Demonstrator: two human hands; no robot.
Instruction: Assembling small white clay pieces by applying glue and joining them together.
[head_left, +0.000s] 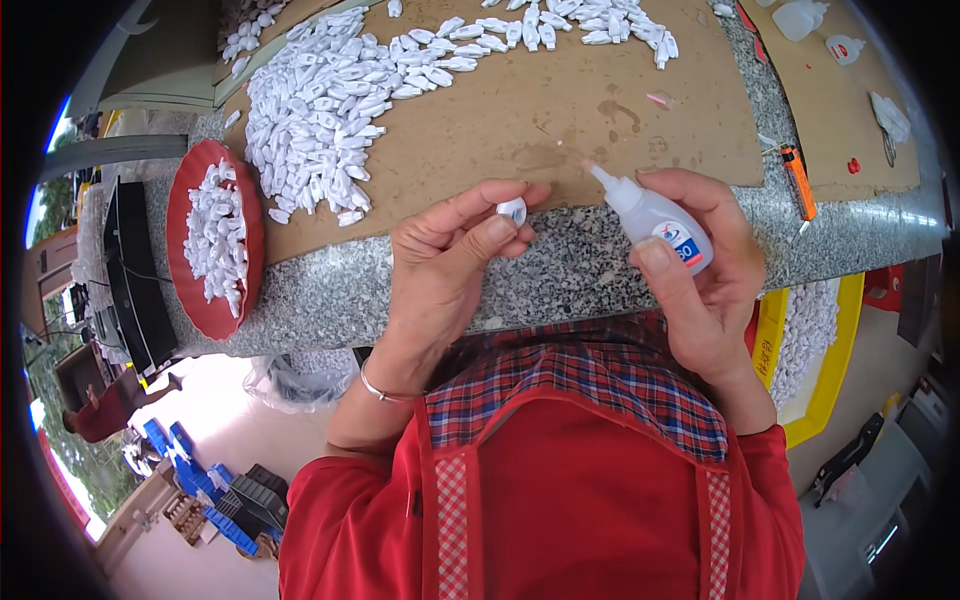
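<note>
While the far left edge of the granite counter (pixel 330 290) holds a red dish (pixel 190 300) heaped with small white plastic pieces, a much bigger pile of white pieces (pixel 320 120) is spread over the brown cardboard sheet (pixel 560 120) just to its right.

Moving along, the left hand (pixel 440 270) hangs over the counter's front edge, palm down, wrist bent back a bit, with a thin metal bangle (pixel 378 392) on it. Thumb and forefinger are pinched together on one small white piece (pixel 512 210), the other fingers curled loosely underneath. That piece looks feather-light, rigid and smooth, so I'd guess it slips easily; pinching it by the edges like that seems the sensible hold, leaving the top face open.

Right of that, the right hand (pixel 700 270) is wrapped round a little squeeze bottle (pixel 655 220), translucent white with a long tapered nozzle. The nozzle points up and left toward the cardboard, near the pinched piece but not touching it. Thumb sits on the label side, fingers closed round the back, so it's clamped on the body. The bottle looks soft-walled and light; hold it mid-body and go easy, since a hard squeeze would probably flood things.

Further right there's an orange utility knife (pixel 798 180) lying on the counter, and below the edge a yellow tray (pixel 830 390) of more white pieces.
</note>
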